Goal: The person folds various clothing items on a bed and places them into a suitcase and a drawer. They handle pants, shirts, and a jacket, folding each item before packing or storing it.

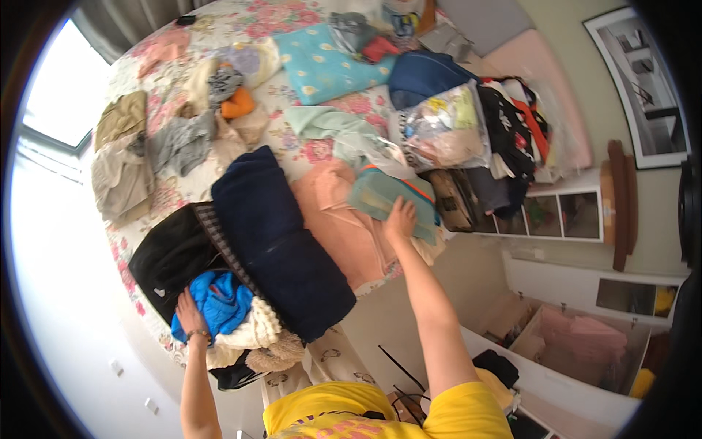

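Note:
My left hand [191, 314] lies flat on a bright blue puffer jacket [222, 302], its fingers stretched over the fabric. The jacket sits at the mouth of a black bag [170, 252] with a checked lining. Cream knitwear [258, 324] and a beige fluffy item [277, 351] bulge out below it. My right hand [401, 220] is on a translucent green pouch [392, 192] with an orange edge; the fingers lie over its top face and the thumb is hidden. Beneath the pouch spreads a peach cloth [345, 236]. Folded navy fabric [282, 241] lies between my hands.
The floral bedspread [279, 22] carries several clothing piles, a turquoise daisy-print item [323, 66] and a clear bag of clothes [447, 126]. A white cubby shelf [581, 238] stands at the right. Below it is an open storage compartment [581, 343] with pink fabric.

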Action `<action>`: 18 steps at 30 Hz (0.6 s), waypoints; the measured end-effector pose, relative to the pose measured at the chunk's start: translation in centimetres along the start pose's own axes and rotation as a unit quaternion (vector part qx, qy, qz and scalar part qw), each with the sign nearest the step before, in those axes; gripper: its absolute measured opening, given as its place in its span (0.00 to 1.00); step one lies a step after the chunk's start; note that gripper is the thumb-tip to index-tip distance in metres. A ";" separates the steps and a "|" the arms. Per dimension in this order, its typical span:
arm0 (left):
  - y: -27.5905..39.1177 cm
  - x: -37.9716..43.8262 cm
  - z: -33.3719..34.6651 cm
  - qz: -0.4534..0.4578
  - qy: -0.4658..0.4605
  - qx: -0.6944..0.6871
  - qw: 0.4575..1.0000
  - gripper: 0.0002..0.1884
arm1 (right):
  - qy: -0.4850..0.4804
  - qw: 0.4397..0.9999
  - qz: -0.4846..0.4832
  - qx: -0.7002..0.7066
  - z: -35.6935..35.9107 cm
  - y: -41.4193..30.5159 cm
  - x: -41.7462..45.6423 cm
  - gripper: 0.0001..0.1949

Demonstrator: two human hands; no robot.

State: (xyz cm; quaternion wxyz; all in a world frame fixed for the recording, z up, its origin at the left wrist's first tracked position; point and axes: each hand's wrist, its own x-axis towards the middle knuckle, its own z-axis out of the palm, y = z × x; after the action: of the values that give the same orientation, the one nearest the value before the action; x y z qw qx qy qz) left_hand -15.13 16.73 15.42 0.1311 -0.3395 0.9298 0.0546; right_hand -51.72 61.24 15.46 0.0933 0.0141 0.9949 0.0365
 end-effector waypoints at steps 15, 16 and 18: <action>1.1 -0.1 -1.5 -0.011 0.011 0.014 1.000 0.25 | -0.109 0.954 -0.160 0.229 1.1 -8.9 -19.8 0.21; 1.1 -0.2 -1.4 -0.014 0.013 0.019 1.000 0.25 | -0.096 0.947 -0.176 0.249 -0.2 -10.1 -19.5 0.20; 1.1 -0.3 -1.4 -0.021 0.003 0.017 1.000 0.25 | -0.059 0.932 -0.206 0.292 -2.5 -12.7 -18.7 0.18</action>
State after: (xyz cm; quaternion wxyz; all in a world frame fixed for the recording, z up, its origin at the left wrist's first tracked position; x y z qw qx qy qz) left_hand -15.93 17.50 16.89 0.1352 -0.3572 0.9235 0.0349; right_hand -34.09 47.79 20.41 0.1488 -0.1622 0.9356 -0.2762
